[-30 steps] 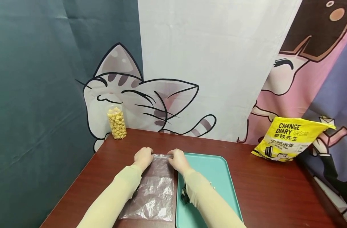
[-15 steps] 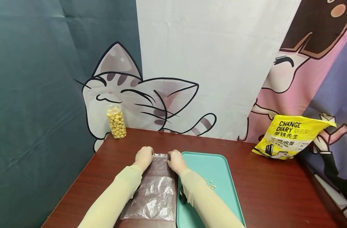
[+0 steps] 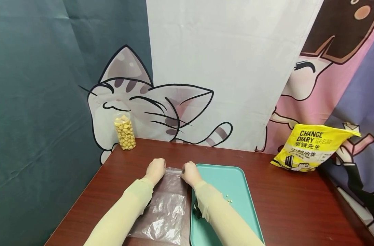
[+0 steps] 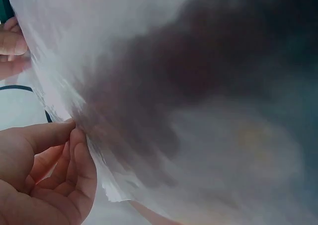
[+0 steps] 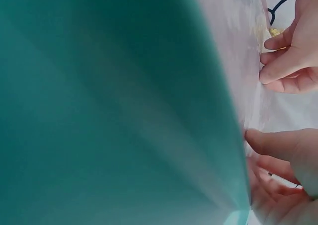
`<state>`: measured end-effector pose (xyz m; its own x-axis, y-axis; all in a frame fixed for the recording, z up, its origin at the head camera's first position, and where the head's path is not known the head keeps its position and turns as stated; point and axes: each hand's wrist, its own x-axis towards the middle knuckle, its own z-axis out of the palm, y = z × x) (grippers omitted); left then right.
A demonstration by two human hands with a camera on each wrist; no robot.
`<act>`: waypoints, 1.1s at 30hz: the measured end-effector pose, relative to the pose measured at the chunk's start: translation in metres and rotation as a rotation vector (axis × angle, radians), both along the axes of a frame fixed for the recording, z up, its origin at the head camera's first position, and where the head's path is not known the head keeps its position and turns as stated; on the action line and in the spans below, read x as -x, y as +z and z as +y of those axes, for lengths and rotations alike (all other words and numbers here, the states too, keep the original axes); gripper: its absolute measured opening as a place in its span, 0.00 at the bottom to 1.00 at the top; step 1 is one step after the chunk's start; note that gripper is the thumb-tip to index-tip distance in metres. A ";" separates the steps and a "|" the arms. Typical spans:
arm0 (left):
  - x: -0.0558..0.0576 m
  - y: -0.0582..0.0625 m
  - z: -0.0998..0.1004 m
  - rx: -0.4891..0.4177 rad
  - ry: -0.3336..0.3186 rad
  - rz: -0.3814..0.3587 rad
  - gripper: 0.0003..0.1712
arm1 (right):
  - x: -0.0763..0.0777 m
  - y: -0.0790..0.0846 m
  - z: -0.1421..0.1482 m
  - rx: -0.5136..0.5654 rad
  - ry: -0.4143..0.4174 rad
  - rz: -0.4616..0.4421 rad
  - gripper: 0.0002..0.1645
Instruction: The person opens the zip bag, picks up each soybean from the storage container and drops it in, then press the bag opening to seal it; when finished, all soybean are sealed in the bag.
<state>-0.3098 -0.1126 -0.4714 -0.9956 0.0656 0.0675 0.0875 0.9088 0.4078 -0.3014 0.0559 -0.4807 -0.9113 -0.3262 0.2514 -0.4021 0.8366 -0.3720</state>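
Observation:
A clear plastic zip bag (image 3: 166, 208) lies flat on the table, its zip end away from me. My left hand (image 3: 156, 170) pinches the far left corner; in the left wrist view, thumb and fingertips of the left hand (image 4: 54, 170) close on the bag's edge. At the far right corner, my right hand (image 3: 191, 174) pinches the bag, beside the tray's rim. The right wrist view shows the right hand (image 5: 283, 160) with its thumb at the bag's edge, and the left hand (image 5: 293, 61) farther along it. Blur hides much of the film up close.
A turquoise tray (image 3: 226, 177) sits right of the bag, under my right forearm, with several small pale bits (image 3: 229, 201) on it. A clear jar of popcorn (image 3: 125, 133) stands at the table's back left corner. A yellow snack bag (image 3: 309, 147) is at the back right.
The bag's near end has shifted a little left and toward me, and its film has crumpled differently. Both hands stay at the far corners, almost unmoved.

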 end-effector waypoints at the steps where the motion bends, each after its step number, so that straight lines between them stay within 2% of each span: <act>1: -0.001 0.000 0.000 0.001 -0.006 0.006 0.08 | 0.000 0.000 0.001 0.007 0.002 0.007 0.04; 6: -0.004 0.005 0.000 0.001 -0.017 0.014 0.08 | -0.004 0.004 0.003 0.067 0.010 -0.014 0.14; 11: -0.006 0.010 -0.005 -0.009 -0.045 0.001 0.08 | -0.009 0.009 0.004 0.140 -0.016 -0.114 0.10; 16: -0.009 0.008 -0.011 0.008 -0.105 0.046 0.08 | -0.015 0.012 0.008 0.270 -0.043 -0.189 0.10; 20: -0.015 0.012 -0.011 0.038 -0.187 0.114 0.10 | -0.018 0.019 0.015 0.375 -0.023 -0.251 0.13; 26: -0.025 0.019 -0.003 0.037 -0.354 0.199 0.10 | -0.021 0.026 0.024 0.436 0.001 -0.371 0.15; 33: -0.040 0.023 0.010 0.126 -0.538 0.304 0.09 | -0.031 0.027 0.030 0.486 0.058 -0.593 0.15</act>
